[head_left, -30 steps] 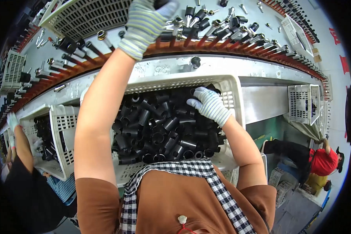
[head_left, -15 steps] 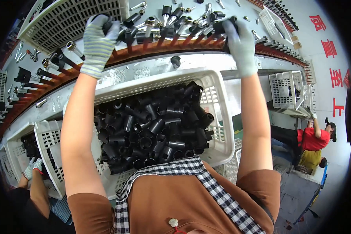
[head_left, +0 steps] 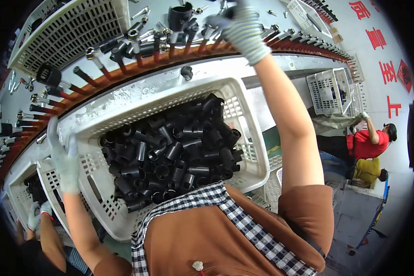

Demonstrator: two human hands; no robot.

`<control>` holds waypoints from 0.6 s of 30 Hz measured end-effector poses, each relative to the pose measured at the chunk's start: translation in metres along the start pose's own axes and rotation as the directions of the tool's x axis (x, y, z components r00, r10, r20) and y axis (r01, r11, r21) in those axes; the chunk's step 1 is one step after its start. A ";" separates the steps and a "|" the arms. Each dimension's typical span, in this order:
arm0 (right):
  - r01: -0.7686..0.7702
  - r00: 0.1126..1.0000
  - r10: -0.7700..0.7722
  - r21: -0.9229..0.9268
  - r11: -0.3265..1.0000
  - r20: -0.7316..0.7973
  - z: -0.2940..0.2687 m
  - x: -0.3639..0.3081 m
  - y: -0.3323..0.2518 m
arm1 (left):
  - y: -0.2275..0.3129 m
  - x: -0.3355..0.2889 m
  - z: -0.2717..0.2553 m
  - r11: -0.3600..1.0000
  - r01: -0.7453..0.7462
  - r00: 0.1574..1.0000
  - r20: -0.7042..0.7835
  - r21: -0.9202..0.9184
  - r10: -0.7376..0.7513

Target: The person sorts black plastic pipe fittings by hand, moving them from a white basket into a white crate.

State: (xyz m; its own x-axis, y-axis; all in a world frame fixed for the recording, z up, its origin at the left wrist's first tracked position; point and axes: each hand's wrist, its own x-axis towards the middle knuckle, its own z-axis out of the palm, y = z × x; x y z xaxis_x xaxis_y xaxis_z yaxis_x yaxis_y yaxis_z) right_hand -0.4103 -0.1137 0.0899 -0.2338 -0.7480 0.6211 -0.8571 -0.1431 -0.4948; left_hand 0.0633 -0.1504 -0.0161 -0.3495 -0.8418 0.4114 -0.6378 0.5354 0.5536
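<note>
**Left grip on the crate rim, right grip up among the pegged parts**

Gloved and closed, the left hand [head_left: 64, 161] has its grip clamped on the left rim of the white perforated crate [head_left: 250, 152], fingers curled over the upper-left corner. That crate sits just in front of the person's chest, pressed against the edge of the worktop [head_left: 138, 92], and it is heaped with short black tubular fittings [head_left: 170, 152] lying every way, piled highest toward the right rear corner.

Beyond the crate, a curved orange rail of pegs [head_left: 124, 69] runs across the worktop, many pegs carrying black and metal parts. A single black knob-like piece [head_left: 186, 72] lies on the pale worktop strip between rail and crate.

Further right, the right hand [head_left: 241, 25], in a striped knit glove, is raised to the rail with the arm stretched straight up from the shoulder. Its fingers lie among the parts on the pegs; whether this grip is closed on one cannot be told, as the fingertips run into the clutter near the picture's top.

At the far right, a person in a red top [head_left: 365, 142] bends beside another white crate [head_left: 329, 92].
</note>
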 end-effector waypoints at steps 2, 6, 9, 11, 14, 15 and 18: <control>0.032 0.953 0.024 0.180 0.983 -0.302 -0.025 0.014 0.061 | -0.035 -0.043 -0.008 0.915 0.333 0.942 0.132 -0.228 -0.310; -0.089 0.873 -0.021 -0.202 0.975 -0.487 -0.078 0.039 0.125 | -0.009 -0.089 -0.017 0.228 0.743 0.600 0.475 -0.630 -0.644; -0.181 0.944 -0.004 -0.525 0.832 -0.330 -0.065 0.042 0.143 | 0.035 -0.075 -0.025 0.091 0.824 0.494 0.630 -0.560 -0.599; -0.128 0.951 0.021 -0.333 0.934 -0.307 -0.044 0.043 0.112 | 0.031 -0.080 -0.036 0.179 0.851 0.487 0.613 -0.494 -0.622; -0.072 0.918 0.124 0.148 0.986 -0.376 -0.011 0.033 0.083 | 0.035 -0.072 -0.035 0.271 0.853 0.505 0.574 -0.446 -0.645; 0.159 0.849 -0.288 -0.306 0.939 -0.442 0.000 0.043 0.107 | 0.035 -0.068 -0.029 0.270 0.858 0.497 0.579 -0.436 -0.646; 0.140 0.944 -0.098 0.114 0.984 -0.315 0.064 0.058 0.069 | 0.025 -0.075 -0.029 0.271 0.798 0.562 0.503 -0.538 -0.657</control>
State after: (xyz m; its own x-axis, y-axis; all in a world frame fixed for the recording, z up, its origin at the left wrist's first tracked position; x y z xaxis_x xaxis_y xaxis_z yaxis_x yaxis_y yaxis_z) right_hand -0.4536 -0.2077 0.0529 -0.2818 -0.4876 0.8263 -0.8234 -0.3192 -0.4692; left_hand 0.0934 -0.0716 -0.0126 -0.1221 -0.8592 -0.4969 -0.0830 -0.4900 0.8678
